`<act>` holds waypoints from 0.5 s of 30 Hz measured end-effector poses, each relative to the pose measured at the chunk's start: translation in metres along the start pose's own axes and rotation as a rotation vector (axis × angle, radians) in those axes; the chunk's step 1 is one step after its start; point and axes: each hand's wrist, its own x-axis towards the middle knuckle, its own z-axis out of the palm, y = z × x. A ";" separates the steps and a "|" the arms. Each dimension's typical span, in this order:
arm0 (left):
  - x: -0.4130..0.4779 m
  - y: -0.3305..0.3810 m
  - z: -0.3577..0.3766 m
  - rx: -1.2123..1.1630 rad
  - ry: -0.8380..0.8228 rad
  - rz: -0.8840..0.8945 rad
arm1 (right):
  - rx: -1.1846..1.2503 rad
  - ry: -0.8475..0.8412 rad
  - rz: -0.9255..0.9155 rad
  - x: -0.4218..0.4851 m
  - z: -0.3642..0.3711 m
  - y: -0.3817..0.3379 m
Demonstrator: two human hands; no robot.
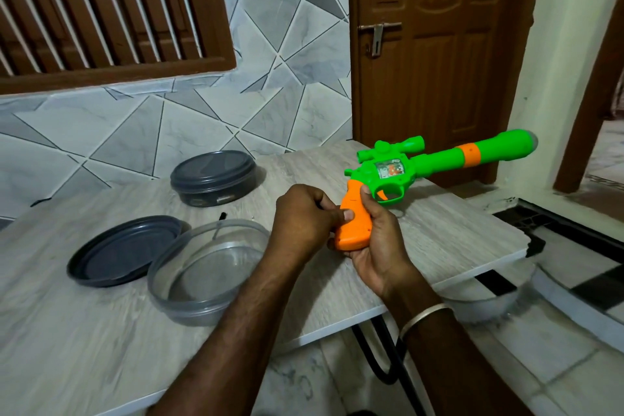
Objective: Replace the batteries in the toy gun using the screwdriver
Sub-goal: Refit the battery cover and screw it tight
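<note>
on the table [67, 331], a lidded dark tub [216, 176], a loose dark lid [111, 253] beside a clear tub [189, 309].

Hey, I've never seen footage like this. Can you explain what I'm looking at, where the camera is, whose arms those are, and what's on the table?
There is no machine here. These are a person's two bare hands, and the single picture comes from a camera worn on that person's head, looking forward and down.

The right hand, with a bangle on its wrist, holds the orange grip of a green toy gun, its fingers curled round it. The left hand pinches the same grip, with the thumb pressed on its side.

Below them is a grey wood-look table. On it are a closed dark round container, a loose dark lid and an open clear tub. A thin dark-handled tool lies behind the tub. It may be the screwdriver, but it is too small to be sure.
</note>
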 end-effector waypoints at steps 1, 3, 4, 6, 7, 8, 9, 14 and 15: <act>0.000 0.000 -0.001 0.014 -0.002 0.006 | -0.014 0.001 -0.007 0.000 0.002 0.001; 0.002 0.002 -0.005 0.053 -0.049 0.016 | -0.029 0.015 -0.021 0.000 0.002 0.001; 0.005 0.003 -0.009 0.069 -0.090 0.017 | -0.030 0.019 -0.023 -0.001 0.003 0.001; 0.015 0.008 -0.023 0.131 -0.141 0.023 | -0.027 0.032 -0.014 -0.002 0.005 0.002; 0.023 0.010 -0.033 0.186 -0.123 0.028 | -0.025 0.048 -0.003 -0.002 0.006 0.002; 0.033 0.011 -0.043 0.261 -0.087 0.037 | -0.022 0.067 0.008 -0.003 0.007 0.001; 0.045 0.010 -0.054 0.356 -0.048 0.043 | -0.015 0.079 0.019 -0.003 0.007 0.001; 0.087 -0.020 -0.087 0.781 -0.091 -0.067 | -0.001 0.089 0.040 -0.003 0.008 -0.001; 0.090 -0.027 -0.089 0.818 -0.120 -0.104 | -0.003 0.091 0.043 -0.003 0.008 -0.001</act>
